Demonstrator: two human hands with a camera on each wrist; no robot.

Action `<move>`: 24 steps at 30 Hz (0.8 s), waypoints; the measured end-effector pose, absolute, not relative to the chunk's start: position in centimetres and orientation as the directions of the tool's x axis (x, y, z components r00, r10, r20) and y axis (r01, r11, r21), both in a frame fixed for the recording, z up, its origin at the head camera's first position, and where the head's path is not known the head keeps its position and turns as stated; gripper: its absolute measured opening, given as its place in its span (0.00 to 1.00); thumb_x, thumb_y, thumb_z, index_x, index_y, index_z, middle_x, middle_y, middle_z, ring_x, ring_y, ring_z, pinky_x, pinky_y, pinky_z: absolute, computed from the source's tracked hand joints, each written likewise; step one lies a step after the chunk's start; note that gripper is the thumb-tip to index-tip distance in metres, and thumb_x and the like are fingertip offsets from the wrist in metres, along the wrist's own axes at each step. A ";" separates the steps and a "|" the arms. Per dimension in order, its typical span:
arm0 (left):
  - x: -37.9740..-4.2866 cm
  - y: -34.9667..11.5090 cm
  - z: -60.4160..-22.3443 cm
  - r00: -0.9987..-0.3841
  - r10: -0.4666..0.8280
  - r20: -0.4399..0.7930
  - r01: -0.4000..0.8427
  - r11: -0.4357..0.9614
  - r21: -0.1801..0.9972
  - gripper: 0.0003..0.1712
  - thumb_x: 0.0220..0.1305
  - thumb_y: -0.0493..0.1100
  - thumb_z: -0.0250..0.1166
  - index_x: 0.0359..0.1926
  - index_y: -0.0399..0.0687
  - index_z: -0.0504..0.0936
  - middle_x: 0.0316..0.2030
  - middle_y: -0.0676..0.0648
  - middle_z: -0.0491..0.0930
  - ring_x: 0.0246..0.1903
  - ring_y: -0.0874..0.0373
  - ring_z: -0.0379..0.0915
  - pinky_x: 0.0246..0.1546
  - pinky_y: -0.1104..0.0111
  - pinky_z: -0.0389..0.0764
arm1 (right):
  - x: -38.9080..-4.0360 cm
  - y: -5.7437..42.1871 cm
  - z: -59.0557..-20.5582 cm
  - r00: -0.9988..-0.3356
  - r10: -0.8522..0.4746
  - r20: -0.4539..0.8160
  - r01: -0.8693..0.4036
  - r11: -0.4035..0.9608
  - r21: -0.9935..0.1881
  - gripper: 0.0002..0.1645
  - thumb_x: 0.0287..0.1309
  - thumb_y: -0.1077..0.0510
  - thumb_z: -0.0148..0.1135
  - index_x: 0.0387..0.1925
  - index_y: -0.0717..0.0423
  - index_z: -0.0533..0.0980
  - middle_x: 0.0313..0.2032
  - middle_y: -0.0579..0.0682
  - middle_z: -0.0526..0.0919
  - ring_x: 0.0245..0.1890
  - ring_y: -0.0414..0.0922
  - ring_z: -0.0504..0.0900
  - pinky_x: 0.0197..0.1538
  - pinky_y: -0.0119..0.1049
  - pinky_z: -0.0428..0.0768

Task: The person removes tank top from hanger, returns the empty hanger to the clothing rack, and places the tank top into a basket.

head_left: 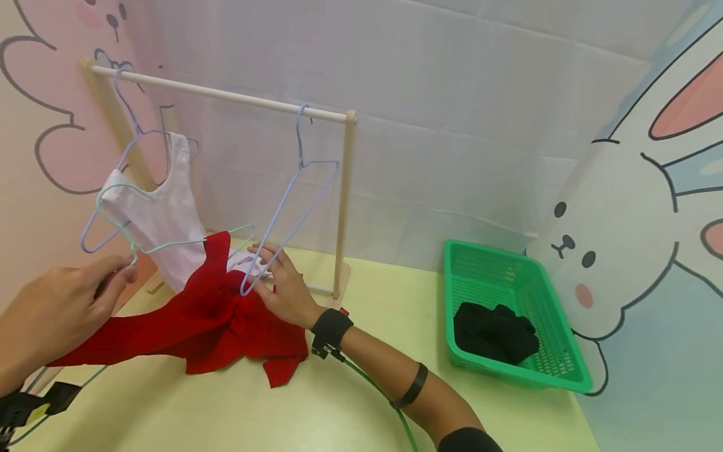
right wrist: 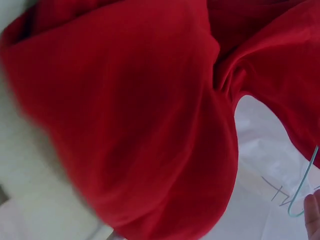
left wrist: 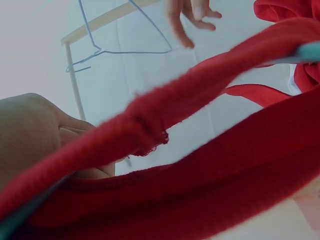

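My left hand (head_left: 73,307) pinches a mint-green hanger (head_left: 169,243) near its hook. A red garment (head_left: 226,320) hangs partly on this hanger, one strap over its right arm; the rest spreads low above the table. In the left wrist view, red fabric (left wrist: 145,125) crosses close to the camera. My right hand (head_left: 288,289) is beside the red garment, behind an empty blue hanger (head_left: 282,201) on the rack. Its fingers (left wrist: 182,25) look loosely bent and hold nothing in the left wrist view. The right wrist view is mostly filled by the red cloth (right wrist: 140,120).
A rack with a white rail (head_left: 220,94) and wooden posts stands at the back left. A white sleeveless top (head_left: 164,207) hangs there on another blue hanger (head_left: 127,147). To the right, a green basket (head_left: 542,276) holds black cloth (head_left: 494,333) on the yellow table (head_left: 395,301).
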State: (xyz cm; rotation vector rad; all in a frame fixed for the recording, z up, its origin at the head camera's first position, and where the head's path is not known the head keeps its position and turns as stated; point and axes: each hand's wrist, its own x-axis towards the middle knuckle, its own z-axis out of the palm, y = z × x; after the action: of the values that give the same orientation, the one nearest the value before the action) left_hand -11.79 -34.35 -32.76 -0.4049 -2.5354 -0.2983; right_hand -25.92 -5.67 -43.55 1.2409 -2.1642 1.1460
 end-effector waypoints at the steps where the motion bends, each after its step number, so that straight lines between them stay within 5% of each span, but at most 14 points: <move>1: -11.8 -34.4 -32.8 -0.811 0.223 0.542 0.340 0.932 0.126 0.05 0.76 0.36 0.62 0.39 0.46 0.81 0.17 0.59 0.60 0.18 0.63 0.57 0.22 0.66 0.62 | -25.9 -6.2 -43.6 -0.531 -0.517 0.671 -0.844 0.256 -0.471 0.32 0.73 0.64 0.64 0.74 0.63 0.67 0.73 0.60 0.67 0.66 0.55 0.75 0.70 0.31 0.73; 8: -12.1 -34.4 -33.2 -0.829 0.232 0.508 0.341 0.931 0.132 0.14 0.75 0.37 0.63 0.56 0.35 0.84 0.20 0.56 0.74 0.21 0.53 0.69 0.24 0.53 0.74 | -26.0 -9.0 -43.2 -0.503 -0.493 0.710 -0.857 0.181 -0.482 0.38 0.75 0.62 0.63 0.79 0.62 0.60 0.78 0.61 0.61 0.60 0.52 0.77 0.61 0.26 0.77; 15: -11.9 -34.5 -33.3 -0.831 0.228 0.507 0.335 0.933 0.128 0.15 0.76 0.37 0.62 0.57 0.33 0.83 0.18 0.58 0.68 0.21 0.55 0.67 0.24 0.56 0.71 | -26.1 -10.6 -43.2 -0.474 -0.496 0.728 -0.877 0.194 -0.439 0.37 0.75 0.61 0.64 0.78 0.62 0.61 0.78 0.57 0.61 0.76 0.48 0.66 0.75 0.29 0.65; 24: -11.8 -34.5 -33.5 -0.818 0.227 0.529 0.342 0.931 0.129 0.13 0.75 0.36 0.63 0.55 0.35 0.84 0.18 0.59 0.67 0.21 0.56 0.65 0.23 0.59 0.68 | -26.1 -11.8 -42.3 -0.444 -0.527 0.724 -0.892 0.181 -0.415 0.37 0.75 0.61 0.64 0.79 0.61 0.62 0.76 0.58 0.68 0.78 0.44 0.67 0.76 0.28 0.62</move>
State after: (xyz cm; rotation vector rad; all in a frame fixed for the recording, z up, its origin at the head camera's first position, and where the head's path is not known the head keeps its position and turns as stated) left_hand -11.78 -34.51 -33.47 -0.4072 -2.5630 -0.2974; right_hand -26.10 -11.75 -42.30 1.3333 -2.0442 1.1708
